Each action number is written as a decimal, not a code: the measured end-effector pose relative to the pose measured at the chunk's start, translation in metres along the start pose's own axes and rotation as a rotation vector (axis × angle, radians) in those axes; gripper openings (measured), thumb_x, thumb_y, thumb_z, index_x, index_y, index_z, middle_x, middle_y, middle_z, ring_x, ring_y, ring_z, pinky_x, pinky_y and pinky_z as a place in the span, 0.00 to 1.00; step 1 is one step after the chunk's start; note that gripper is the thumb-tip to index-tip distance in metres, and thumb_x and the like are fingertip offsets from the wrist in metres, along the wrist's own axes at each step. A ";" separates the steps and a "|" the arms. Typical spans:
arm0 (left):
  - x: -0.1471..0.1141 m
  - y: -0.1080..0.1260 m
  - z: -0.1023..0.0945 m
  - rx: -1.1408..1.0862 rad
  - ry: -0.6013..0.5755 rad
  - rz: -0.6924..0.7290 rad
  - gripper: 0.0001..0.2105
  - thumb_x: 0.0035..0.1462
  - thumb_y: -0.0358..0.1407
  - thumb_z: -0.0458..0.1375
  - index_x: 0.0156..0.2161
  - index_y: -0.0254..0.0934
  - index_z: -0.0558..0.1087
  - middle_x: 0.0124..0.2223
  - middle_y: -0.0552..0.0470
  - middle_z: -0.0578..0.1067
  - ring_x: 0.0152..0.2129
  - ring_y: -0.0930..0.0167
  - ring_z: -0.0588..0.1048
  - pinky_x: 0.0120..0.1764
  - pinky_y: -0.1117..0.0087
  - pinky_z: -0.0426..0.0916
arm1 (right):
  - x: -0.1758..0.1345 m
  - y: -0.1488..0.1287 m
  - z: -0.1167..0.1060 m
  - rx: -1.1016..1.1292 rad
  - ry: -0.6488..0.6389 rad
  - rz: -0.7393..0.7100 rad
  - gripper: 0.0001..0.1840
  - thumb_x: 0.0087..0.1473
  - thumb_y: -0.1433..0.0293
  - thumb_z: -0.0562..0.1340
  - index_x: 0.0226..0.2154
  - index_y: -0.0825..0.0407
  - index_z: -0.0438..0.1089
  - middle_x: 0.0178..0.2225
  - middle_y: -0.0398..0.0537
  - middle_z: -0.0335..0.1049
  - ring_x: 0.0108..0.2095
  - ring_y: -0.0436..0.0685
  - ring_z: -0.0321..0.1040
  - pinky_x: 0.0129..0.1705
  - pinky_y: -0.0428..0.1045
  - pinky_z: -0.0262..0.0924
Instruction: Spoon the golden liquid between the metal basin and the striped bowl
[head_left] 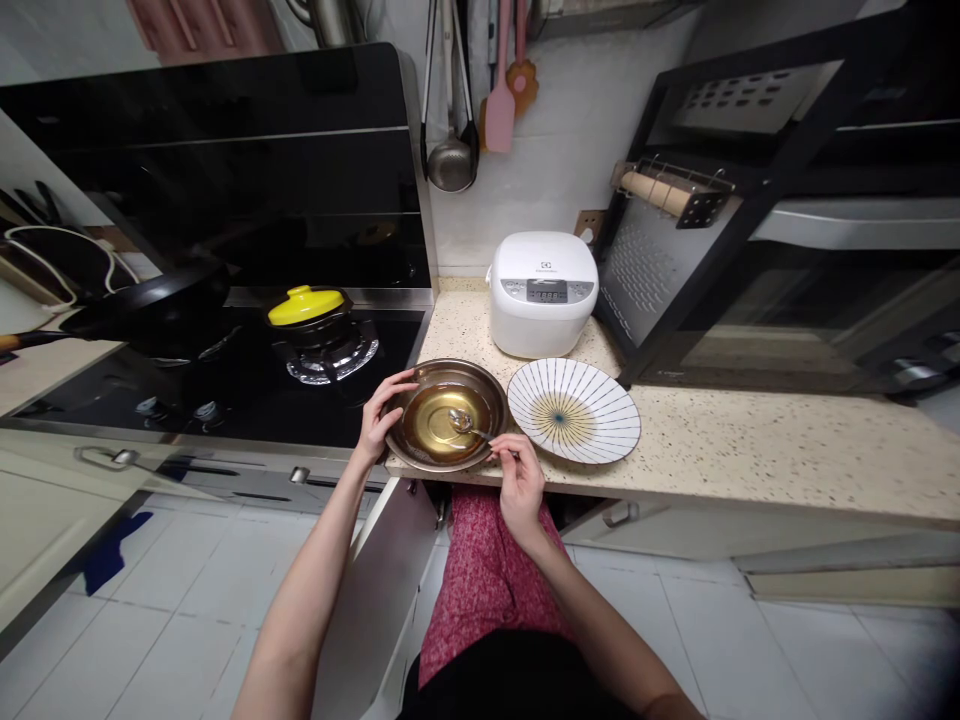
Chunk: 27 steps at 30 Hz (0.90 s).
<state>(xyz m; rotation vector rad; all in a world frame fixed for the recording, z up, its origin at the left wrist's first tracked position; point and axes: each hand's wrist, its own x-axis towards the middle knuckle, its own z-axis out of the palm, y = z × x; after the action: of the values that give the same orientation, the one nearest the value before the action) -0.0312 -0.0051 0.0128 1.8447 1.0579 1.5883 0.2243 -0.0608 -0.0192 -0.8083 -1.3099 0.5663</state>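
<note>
A wide metal bowl (491,395) with golden-brown liquid in it stands at the counter's front edge, beside the stove. My left hand (381,415) grips its left rim, fingers and thumb over the edge. Between the fingertips of my right hand (520,482) is the handle of a metal spoon (461,420); the spoon's head is in the bowl, over or in the liquid. Just right of the bowl lies a white plate (600,400) with dark radiating lines and some yellowish liquid at its centre.
Behind the plate stands a white rice cooker (545,300). On the stove are a pot with a yellow lid (305,306) and a black wok (150,305). A dark rack with an oven (810,320) stands right. Below, a cabinet door (375,590) hangs open by my legs.
</note>
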 end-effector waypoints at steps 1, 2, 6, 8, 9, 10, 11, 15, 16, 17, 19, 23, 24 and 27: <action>0.000 0.001 0.000 0.006 0.004 0.000 0.23 0.61 0.53 0.59 0.50 0.39 0.82 0.64 0.40 0.74 0.63 0.48 0.70 0.67 0.43 0.59 | 0.000 0.000 0.000 0.000 0.002 0.005 0.12 0.70 0.68 0.56 0.35 0.49 0.71 0.36 0.47 0.73 0.34 0.53 0.72 0.34 0.49 0.72; 0.000 0.001 0.000 0.012 0.010 0.000 0.23 0.61 0.54 0.59 0.50 0.39 0.82 0.63 0.40 0.74 0.62 0.48 0.70 0.67 0.43 0.59 | -0.001 0.001 -0.001 0.001 0.001 0.009 0.12 0.70 0.68 0.56 0.35 0.49 0.71 0.36 0.47 0.74 0.34 0.53 0.72 0.34 0.49 0.72; 0.000 0.003 0.000 0.026 0.025 0.017 0.24 0.61 0.56 0.58 0.49 0.39 0.82 0.62 0.39 0.75 0.61 0.48 0.71 0.66 0.43 0.60 | -0.001 0.000 -0.003 -0.012 0.005 0.007 0.12 0.70 0.68 0.56 0.35 0.49 0.71 0.36 0.48 0.74 0.34 0.53 0.72 0.33 0.49 0.71; -0.001 0.004 0.000 0.034 0.025 0.025 0.24 0.62 0.56 0.57 0.49 0.39 0.82 0.62 0.40 0.75 0.61 0.48 0.71 0.66 0.44 0.60 | -0.001 0.000 -0.003 -0.027 0.009 0.002 0.12 0.70 0.68 0.56 0.35 0.49 0.71 0.35 0.48 0.74 0.34 0.54 0.72 0.34 0.49 0.71; -0.001 0.004 0.000 0.037 0.024 0.027 0.24 0.62 0.56 0.57 0.49 0.39 0.82 0.62 0.40 0.75 0.61 0.48 0.71 0.66 0.44 0.60 | -0.001 0.000 -0.003 -0.029 0.011 0.000 0.12 0.70 0.68 0.56 0.35 0.49 0.71 0.35 0.48 0.74 0.34 0.54 0.72 0.34 0.49 0.71; -0.001 0.004 0.000 0.040 0.023 0.028 0.24 0.62 0.56 0.57 0.49 0.40 0.82 0.62 0.40 0.75 0.61 0.49 0.71 0.66 0.44 0.61 | -0.001 0.000 -0.003 -0.030 0.012 -0.001 0.12 0.70 0.68 0.56 0.35 0.49 0.71 0.35 0.48 0.74 0.34 0.54 0.72 0.34 0.49 0.71; -0.001 0.004 0.000 0.043 0.023 0.030 0.24 0.63 0.56 0.57 0.49 0.40 0.82 0.62 0.40 0.75 0.61 0.49 0.71 0.66 0.44 0.61 | -0.001 0.000 -0.003 -0.028 0.014 0.000 0.12 0.70 0.68 0.56 0.35 0.49 0.71 0.35 0.48 0.74 0.34 0.53 0.72 0.34 0.49 0.71; -0.002 0.002 -0.001 0.051 0.020 0.054 0.24 0.64 0.55 0.56 0.50 0.40 0.82 0.62 0.40 0.75 0.61 0.49 0.71 0.66 0.45 0.61 | -0.003 0.003 -0.003 -0.015 0.019 0.012 0.12 0.70 0.67 0.56 0.35 0.49 0.71 0.36 0.47 0.74 0.35 0.53 0.72 0.35 0.49 0.71; -0.002 0.001 -0.001 0.055 0.017 0.059 0.24 0.65 0.55 0.56 0.50 0.40 0.82 0.62 0.40 0.75 0.61 0.50 0.71 0.66 0.45 0.61 | -0.003 0.003 -0.003 -0.012 0.021 0.014 0.12 0.70 0.67 0.56 0.35 0.49 0.71 0.36 0.47 0.74 0.35 0.53 0.72 0.36 0.49 0.71; -0.002 0.000 -0.002 0.060 0.016 0.060 0.24 0.65 0.55 0.56 0.50 0.40 0.82 0.62 0.40 0.75 0.61 0.50 0.71 0.66 0.45 0.61 | -0.003 0.004 -0.003 -0.008 0.023 0.016 0.12 0.71 0.67 0.56 0.35 0.49 0.71 0.36 0.47 0.74 0.35 0.53 0.73 0.36 0.49 0.71; -0.002 -0.001 -0.002 0.069 0.013 0.052 0.24 0.65 0.55 0.55 0.50 0.40 0.82 0.62 0.40 0.75 0.61 0.49 0.71 0.66 0.45 0.61 | -0.004 0.004 -0.003 0.000 0.032 0.022 0.13 0.71 0.67 0.56 0.34 0.49 0.71 0.36 0.47 0.74 0.35 0.53 0.73 0.37 0.50 0.71; -0.002 0.000 -0.002 0.077 0.014 0.035 0.24 0.65 0.56 0.55 0.50 0.40 0.82 0.62 0.40 0.75 0.61 0.49 0.71 0.66 0.45 0.61 | -0.003 0.002 -0.005 0.035 0.045 0.027 0.13 0.71 0.67 0.56 0.35 0.50 0.71 0.36 0.47 0.74 0.33 0.53 0.73 0.37 0.50 0.71; -0.002 0.000 -0.002 0.075 0.015 0.037 0.24 0.65 0.55 0.55 0.50 0.40 0.82 0.62 0.40 0.75 0.61 0.49 0.71 0.66 0.45 0.61 | -0.003 0.002 -0.005 0.044 0.045 0.022 0.13 0.71 0.68 0.56 0.35 0.50 0.71 0.36 0.46 0.74 0.33 0.52 0.73 0.37 0.50 0.71; -0.002 0.001 -0.001 0.066 0.019 0.051 0.23 0.66 0.54 0.55 0.50 0.39 0.82 0.62 0.40 0.75 0.61 0.50 0.71 0.66 0.46 0.62 | -0.001 -0.001 -0.008 0.054 0.056 0.003 0.13 0.70 0.69 0.56 0.34 0.50 0.71 0.35 0.45 0.74 0.33 0.52 0.73 0.38 0.50 0.71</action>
<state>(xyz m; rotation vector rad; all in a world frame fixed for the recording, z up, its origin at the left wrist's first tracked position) -0.0321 -0.0075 0.0124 1.9175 1.0918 1.6207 0.2317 -0.0639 -0.0193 -0.7769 -1.2374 0.5754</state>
